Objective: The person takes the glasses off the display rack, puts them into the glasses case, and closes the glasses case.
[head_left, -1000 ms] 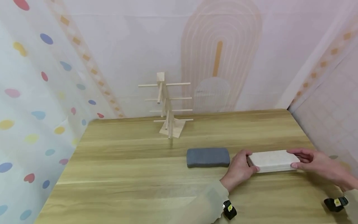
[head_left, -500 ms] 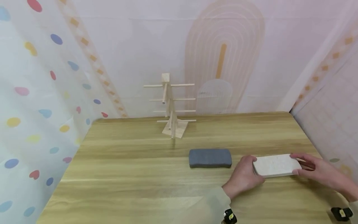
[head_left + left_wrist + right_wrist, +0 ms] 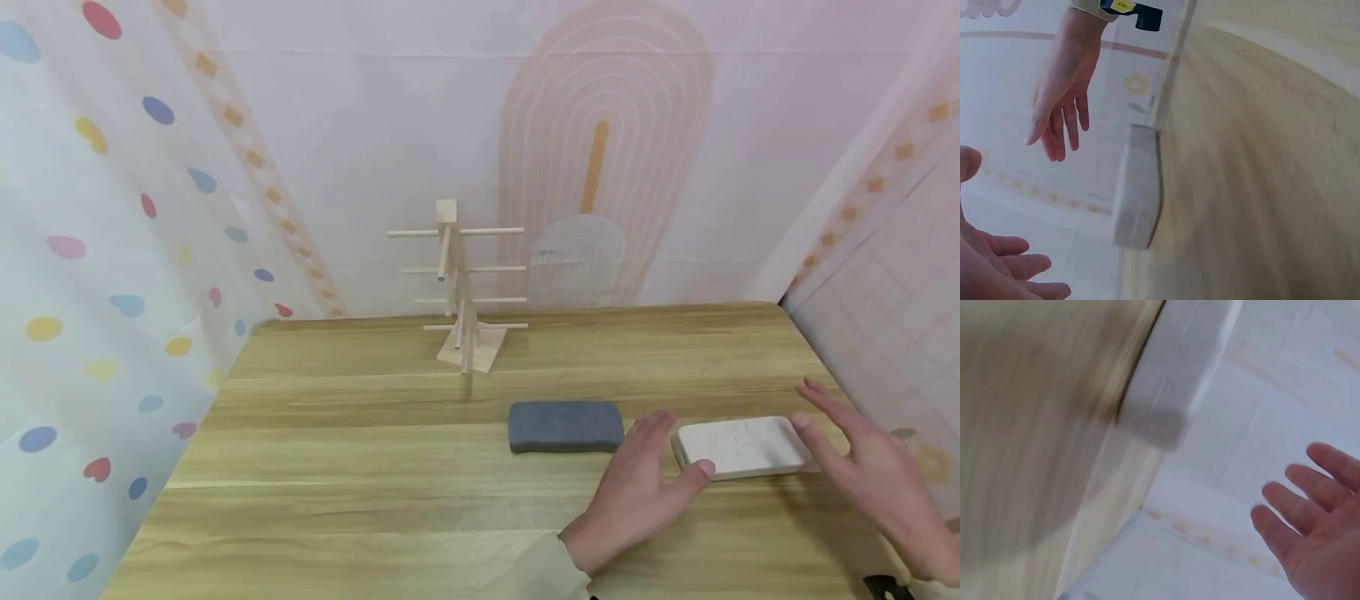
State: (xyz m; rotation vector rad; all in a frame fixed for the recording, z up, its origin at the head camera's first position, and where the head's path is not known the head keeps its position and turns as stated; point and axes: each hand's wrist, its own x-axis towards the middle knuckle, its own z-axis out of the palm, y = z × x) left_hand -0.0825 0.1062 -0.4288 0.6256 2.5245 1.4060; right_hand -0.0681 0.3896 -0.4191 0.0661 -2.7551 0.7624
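Note:
A cream-white glasses case (image 3: pixel 742 446) with rounded edges and a thin seam lies closed on the wooden table. Beside its left end is my left hand (image 3: pixel 630 492), fingers extended and thumb apart, holding nothing. My right hand (image 3: pixel 873 475) hovers over the right end with its fingers spread, also bare; it hides that corner in the head view. Both wrist views show space between the fingers and the white case (image 3: pixel 1138 187). To the left lies a dark grey glasses case (image 3: pixel 566 427), closed, its right end close to my left fingers.
A pale wooden rack (image 3: pixel 457 283) with several pegs stands on a square base toward the back of the table (image 3: pixel 315 467). Behind it hangs a printed curtain (image 3: pixel 360 150), and a dotted one (image 3: pixel 112 250) hangs at the left.
Both hands have let go of the white case and lifted off its ends, fingers straightening. The case was shifted slightly before the release. The grey case and rack stay put.

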